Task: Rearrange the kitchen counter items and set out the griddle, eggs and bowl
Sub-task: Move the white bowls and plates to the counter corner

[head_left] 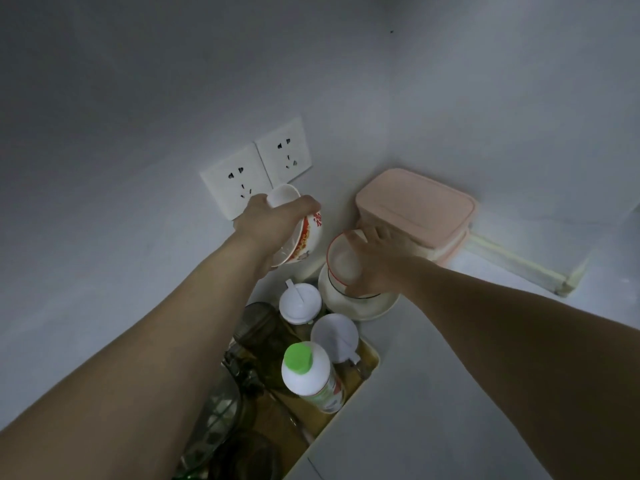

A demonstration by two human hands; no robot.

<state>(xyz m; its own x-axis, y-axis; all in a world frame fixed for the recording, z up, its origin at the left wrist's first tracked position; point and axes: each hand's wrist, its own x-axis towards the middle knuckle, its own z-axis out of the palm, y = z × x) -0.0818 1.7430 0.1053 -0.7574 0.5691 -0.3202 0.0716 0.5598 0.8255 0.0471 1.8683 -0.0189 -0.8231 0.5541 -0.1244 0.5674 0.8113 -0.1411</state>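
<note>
My left hand (pixel 273 223) grips the red-patterned bowl (pixel 301 233), tilted up off the counter by its foot. It looks ceramic: smooth, breakable, best held at rim and foot. My right hand (pixel 375 252) clasps a second bowl (pixel 341 263) above a white plate (pixel 367 306). Below my hands, capped bottles (pixel 299 303) crowd a tray; a pink box (pixel 415 202) sits just beyond my right

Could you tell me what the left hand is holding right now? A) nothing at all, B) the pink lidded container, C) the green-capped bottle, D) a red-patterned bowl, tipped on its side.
D: the left hand grips the red-patterned bowl, tilted in front of the wall sockets.
</note>
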